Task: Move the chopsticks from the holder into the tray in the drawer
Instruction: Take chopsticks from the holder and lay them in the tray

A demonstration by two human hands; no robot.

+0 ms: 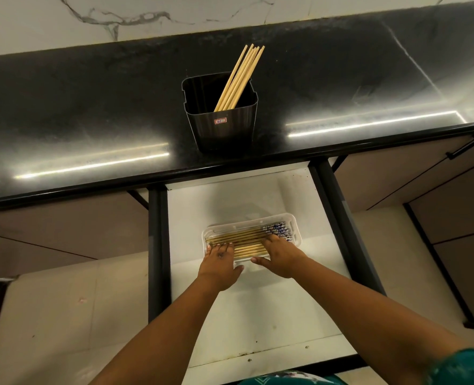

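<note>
Both hands reach down into the open drawer [191, 218] and lie flat on the chopsticks in the tray [295, 232]. The left hand [221, 263] is open, fingers spread and pressed palm-down on the left part of the bundle, its thumb sticking out to the right below the tray's near rim. The right hand [280, 255] is open too, fingers stretched forward over the right half of the bundle, thumb pointing left along the near edge; neither hand grips anything, they only rest on the sticks.

The tray is a clear plastic one with rounded corners, sitting on the white drawer floor about mid-drawer. In it lie the laid chopsticks [241, 240], pale wood, packed side by side lengthwise from left to right (their right ends carry a blue-and-white pattern, visible just beyond the right hand's fingertips).

On the black worktop [91, 112] above the drawer stands the black chopstick holder [224, 126], a squarish tub with a small red-bordered label on its front wall. Inside it the remaining chopsticks [240, 76] stand as one leaning bunch, tilted toward the far right corner with their tops well above the rim
</note>
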